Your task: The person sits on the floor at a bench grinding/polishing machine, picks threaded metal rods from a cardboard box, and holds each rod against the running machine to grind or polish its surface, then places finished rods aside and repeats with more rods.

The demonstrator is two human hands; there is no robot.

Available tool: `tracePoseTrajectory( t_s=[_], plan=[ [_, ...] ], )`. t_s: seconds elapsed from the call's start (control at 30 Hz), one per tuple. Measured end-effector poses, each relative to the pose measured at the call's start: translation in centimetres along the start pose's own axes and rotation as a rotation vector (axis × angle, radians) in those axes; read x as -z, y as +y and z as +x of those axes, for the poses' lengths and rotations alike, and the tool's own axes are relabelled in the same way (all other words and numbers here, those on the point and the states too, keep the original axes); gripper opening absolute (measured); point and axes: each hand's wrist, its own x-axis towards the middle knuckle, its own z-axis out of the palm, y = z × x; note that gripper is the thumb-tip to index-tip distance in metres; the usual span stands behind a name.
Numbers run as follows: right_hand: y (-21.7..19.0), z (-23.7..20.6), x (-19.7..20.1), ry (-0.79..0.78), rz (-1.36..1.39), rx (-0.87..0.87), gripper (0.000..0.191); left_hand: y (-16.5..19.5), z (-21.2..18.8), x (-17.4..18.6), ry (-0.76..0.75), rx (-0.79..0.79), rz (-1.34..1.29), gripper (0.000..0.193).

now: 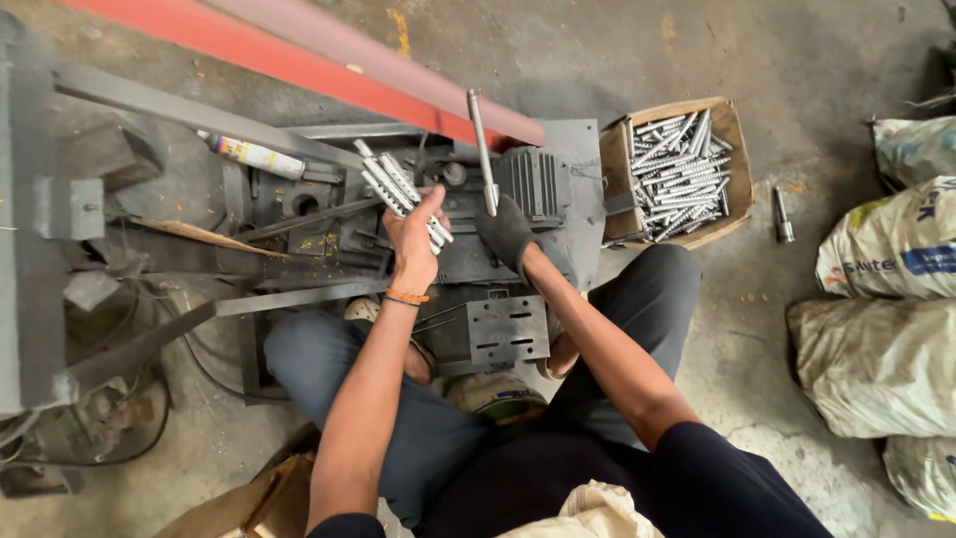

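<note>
The left hand [413, 234] grips a bundle of threaded metal rods [401, 189] over a dark grey machine [538, 189]. Just right of it, the gloved right hand [506, 231] holds a single rod [482, 149] upright. A cardboard box [732, 130] of similar rods sits far right, near white sacks [881, 364].

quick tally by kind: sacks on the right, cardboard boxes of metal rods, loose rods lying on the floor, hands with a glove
Sacks: 4
Box of rods: 1
Loose rod on the floor: 1
Gloved hands: 1, the right hand; the left hand is bare and grips a bundle of rods
Total: 7
</note>
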Motion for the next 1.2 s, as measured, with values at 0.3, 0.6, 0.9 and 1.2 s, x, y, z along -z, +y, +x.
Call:
tracePoseTrajectory(
  t_s=[0.3,0.6,0.9,1.2],
  plan=[
    [-1.8,-2.9,-3.9,0.015,0.010,-0.011,0.015,4.0,-2.3,2.1,-0.039,-0.014,-0.156,0.017],
    [-3.5,-4.9,-5.0,0.007,-0.022,-0.028,0.014,6.4,-4.1,3.2,0.000,0.084,-0.236,0.017],
    [-5.2,-7.5,-5.4,-0.009,-0.042,0.004,0.017,9.3,-7.2,2.4,-0.008,0.077,-0.264,0.017],
    [-4.3,-7.0,-7.2,0.006,0.053,0.077,0.014,10.4,-8.4,3.3,-0.069,0.036,-0.197,0.014]
  ],
)
